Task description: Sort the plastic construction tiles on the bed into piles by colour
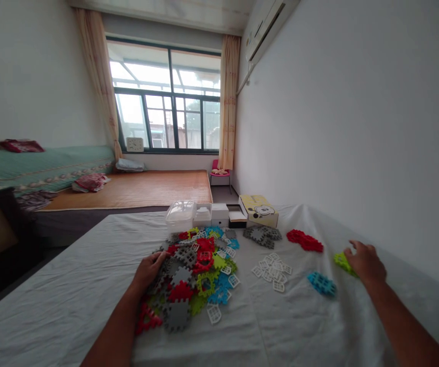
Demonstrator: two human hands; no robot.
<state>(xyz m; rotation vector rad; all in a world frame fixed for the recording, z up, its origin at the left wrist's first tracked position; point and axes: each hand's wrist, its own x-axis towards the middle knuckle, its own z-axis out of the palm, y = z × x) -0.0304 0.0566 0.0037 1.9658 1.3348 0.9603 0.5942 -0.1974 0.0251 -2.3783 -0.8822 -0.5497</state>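
A mixed heap of interlocking plastic building tiles (pixel 181 275) in grey, red, green and blue, with white window pieces among them, lies on the cloth. My left hand (pixel 151 270) is at its left edge, its fingers curled together against the tiles near a red one; what they grip, if anything, is hidden. Out to the right, my right hand (pixel 367 262) is over a small pile of green tiles (pixel 342 262), thumb and fingers apart. Close by lie a blue pile (pixel 321 283) and a red pile (pixel 305 240). White window pieces (pixel 273 271) and grey tiles (pixel 262 235) form separate groups.
Along the table's far edge stand a clear plastic box (pixel 181 214), small white boxes (pixel 219 213), a black-edged open box (pixel 237 218) and a yellow cartoon box (pixel 259 210). A white cloth (pixel 100 285) covers the table. A wall (pixel 357 127) rises at the right.
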